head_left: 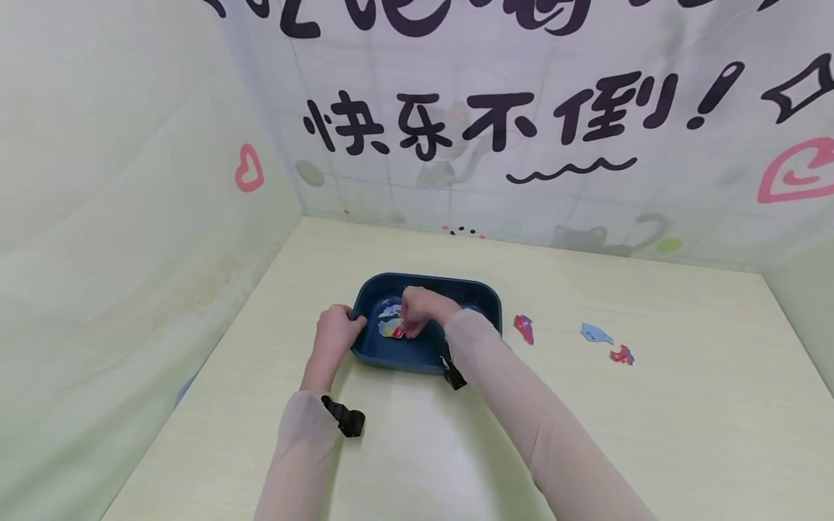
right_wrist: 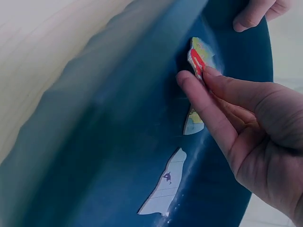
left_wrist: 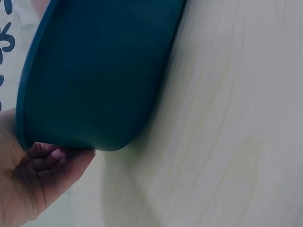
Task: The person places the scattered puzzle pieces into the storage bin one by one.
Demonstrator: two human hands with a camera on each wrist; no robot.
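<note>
A dark blue tray (head_left: 417, 356) with rounded corners stands on the table. My left hand (head_left: 335, 331) grips its left end, thumb over the rim; in the left wrist view, curled fingers lie under the lip of the tray. Inside the tray, my right hand (head_left: 420, 310) pinches a flat puzzle piece (right_wrist: 196, 54) between thumb and fingertip. This piece is yellow-green with a red patch. Beside that hand a yellow and pale blue piece (right_wrist: 193, 124) is partly hidden by fingers. A whitish piece (right_wrist: 165, 184) with a small dark figure lies farther along the tray floor.
Right of the tray, a red and purple piece (head_left: 524, 328), a light blue piece (head_left: 596, 333) and a red and blue piece (head_left: 622, 354) lie on the pale wood-grain table (head_left: 684, 420). A printed curtain (head_left: 417, 195) hangs along the back edge.
</note>
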